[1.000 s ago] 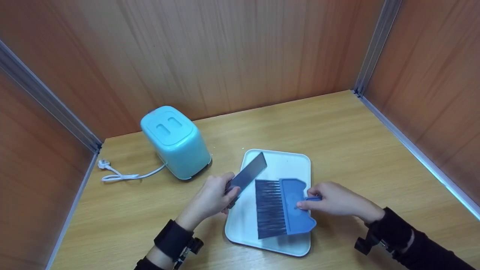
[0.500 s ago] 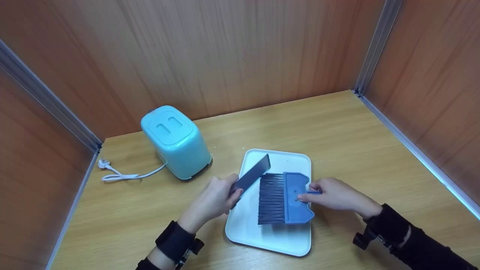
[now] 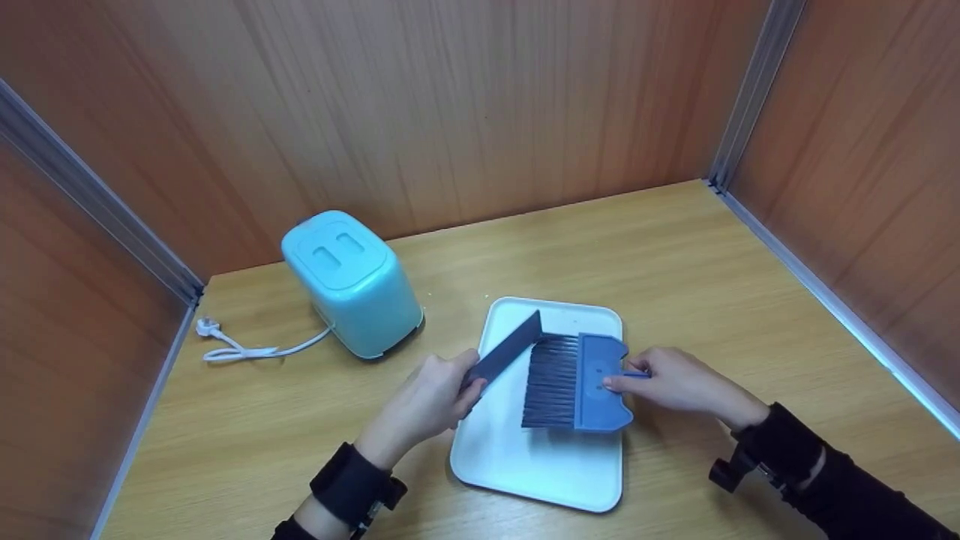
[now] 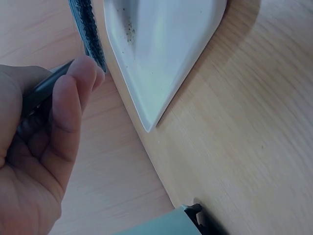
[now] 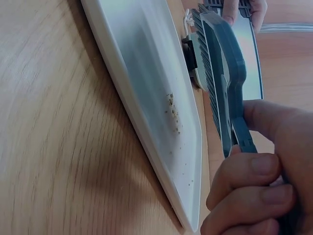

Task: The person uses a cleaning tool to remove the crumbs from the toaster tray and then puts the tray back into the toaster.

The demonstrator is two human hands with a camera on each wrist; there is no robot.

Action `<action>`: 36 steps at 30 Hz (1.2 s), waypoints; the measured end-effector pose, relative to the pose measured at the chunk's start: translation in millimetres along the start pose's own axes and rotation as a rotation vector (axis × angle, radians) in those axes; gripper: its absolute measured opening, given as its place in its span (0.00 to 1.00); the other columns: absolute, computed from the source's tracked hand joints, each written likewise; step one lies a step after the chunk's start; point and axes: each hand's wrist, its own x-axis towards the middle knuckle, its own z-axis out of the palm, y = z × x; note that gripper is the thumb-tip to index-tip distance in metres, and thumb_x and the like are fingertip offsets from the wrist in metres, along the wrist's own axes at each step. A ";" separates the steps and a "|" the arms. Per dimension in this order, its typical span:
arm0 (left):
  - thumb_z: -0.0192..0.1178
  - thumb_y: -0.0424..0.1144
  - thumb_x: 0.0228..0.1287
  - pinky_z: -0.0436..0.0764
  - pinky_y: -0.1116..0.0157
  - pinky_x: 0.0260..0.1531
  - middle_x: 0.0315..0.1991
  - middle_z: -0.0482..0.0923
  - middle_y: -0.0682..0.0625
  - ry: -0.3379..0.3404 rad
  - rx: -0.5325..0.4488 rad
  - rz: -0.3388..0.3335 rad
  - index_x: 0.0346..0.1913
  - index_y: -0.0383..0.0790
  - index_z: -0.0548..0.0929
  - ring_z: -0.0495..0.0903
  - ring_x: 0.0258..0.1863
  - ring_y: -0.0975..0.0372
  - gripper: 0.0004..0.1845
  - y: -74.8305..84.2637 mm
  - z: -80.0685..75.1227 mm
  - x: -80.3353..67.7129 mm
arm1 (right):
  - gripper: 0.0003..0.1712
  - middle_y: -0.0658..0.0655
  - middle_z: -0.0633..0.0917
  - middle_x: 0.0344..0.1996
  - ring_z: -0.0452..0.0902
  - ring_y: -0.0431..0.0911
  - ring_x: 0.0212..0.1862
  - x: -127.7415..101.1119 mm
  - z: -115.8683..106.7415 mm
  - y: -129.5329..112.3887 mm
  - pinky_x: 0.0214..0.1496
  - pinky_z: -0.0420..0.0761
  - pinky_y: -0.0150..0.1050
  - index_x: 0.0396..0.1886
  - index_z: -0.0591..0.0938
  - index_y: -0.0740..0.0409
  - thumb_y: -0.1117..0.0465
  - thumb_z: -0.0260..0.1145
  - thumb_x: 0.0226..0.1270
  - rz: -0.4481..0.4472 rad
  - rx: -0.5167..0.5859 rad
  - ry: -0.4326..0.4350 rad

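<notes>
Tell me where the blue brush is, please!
In the head view, the blue brush is just right of centre, held up over the white tray by the right grip. Its bristles face the flat grey blade at their left.

Black wristbands, black sleeves.
Each wide band carries a small dark block on its inward side, with silvery hardware; a strip of bare forearm shows behind it.
</notes>
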 end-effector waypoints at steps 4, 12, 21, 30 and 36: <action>0.62 0.37 0.79 0.77 0.75 0.16 0.27 0.81 0.50 0.016 0.038 0.015 0.45 0.40 0.79 0.78 0.20 0.67 0.04 -0.9 0.0 -0.4 | 0.31 0.45 0.67 0.18 0.63 0.42 0.23 -0.7 -0.6 0.2 0.26 0.58 0.31 0.22 0.72 0.48 0.32 0.68 0.73 -0.003 -0.001 0.000; 0.64 0.34 0.77 0.71 0.76 0.16 0.25 0.77 0.51 0.097 0.151 0.106 0.41 0.38 0.78 0.72 0.20 0.66 0.06 -6.3 3.4 -1.2 | 0.32 0.44 0.65 0.16 0.62 0.42 0.21 -6.2 -4.3 0.0 0.24 0.57 0.31 0.20 0.71 0.48 0.33 0.68 0.73 -0.034 -0.031 0.018; 0.64 0.35 0.78 0.71 0.76 0.15 0.24 0.77 0.52 0.090 0.134 0.083 0.40 0.39 0.78 0.72 0.19 0.67 0.06 -7.0 3.6 -0.9 | 0.32 0.45 0.66 0.18 0.64 0.43 0.23 -12.0 -5.6 -14.3 0.25 0.59 0.32 0.23 0.75 0.51 0.31 0.67 0.74 -0.016 -0.012 0.034; 0.63 0.36 0.79 0.73 0.77 0.16 0.26 0.80 0.51 0.047 0.089 0.044 0.43 0.39 0.79 0.76 0.20 0.67 0.05 -5.5 3.8 0.7 | 0.33 0.46 0.66 0.19 0.65 0.44 0.24 -7.7 -3.0 -13.5 0.26 0.59 0.33 0.24 0.74 0.52 0.30 0.67 0.73 0.008 -0.017 0.070; 0.62 0.36 0.79 0.73 0.76 0.14 0.25 0.80 0.52 0.055 0.037 0.035 0.41 0.40 0.78 0.75 0.18 0.68 0.06 -6.3 3.9 -0.1 | 0.32 0.44 0.66 0.18 0.63 0.42 0.23 -4.6 3.3 -4.4 0.25 0.58 0.31 0.22 0.72 0.49 0.32 0.68 0.73 -0.030 -0.032 0.073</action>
